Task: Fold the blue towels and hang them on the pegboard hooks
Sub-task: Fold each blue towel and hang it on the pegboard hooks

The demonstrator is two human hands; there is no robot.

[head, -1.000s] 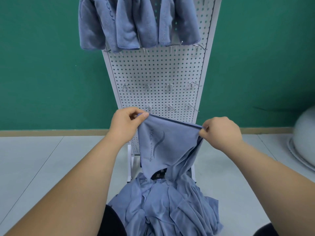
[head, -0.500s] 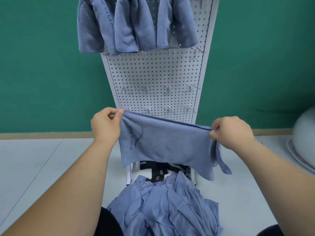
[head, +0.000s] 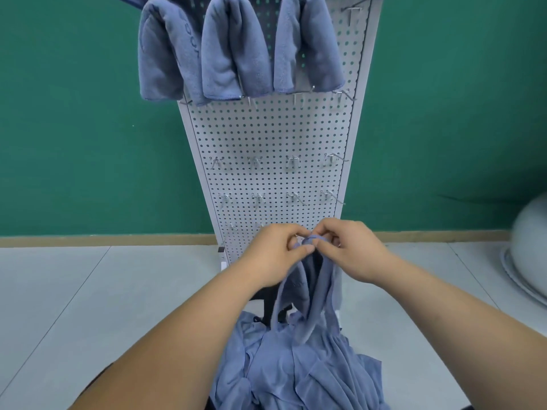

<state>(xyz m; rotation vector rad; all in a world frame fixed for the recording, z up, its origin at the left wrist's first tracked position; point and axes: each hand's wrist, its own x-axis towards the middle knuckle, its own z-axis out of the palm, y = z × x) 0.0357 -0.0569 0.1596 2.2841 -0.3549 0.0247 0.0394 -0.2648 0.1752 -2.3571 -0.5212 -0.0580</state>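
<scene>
A blue towel [head: 321,287] hangs folded in half below my two hands, which meet in front of the white pegboard [head: 272,137]. My left hand [head: 273,255] and my right hand [head: 350,253] both pinch its top corners together. Three folded blue towels [head: 233,51] hang from hooks along the top of the pegboard. A heap of loose blue towels [head: 299,368] lies below, under the held towel.
Bare metal hooks [head: 293,161] stand in rows on the pegboard's middle and lower part. A green wall is behind, a pale tiled floor [head: 88,291] around. A grey rounded object [head: 529,241] sits at the right edge.
My hands were apart, holding the towel spread wide; now they have come together, bringing the two corners to meet so the towel hangs doubled. The view has tilted a little.
</scene>
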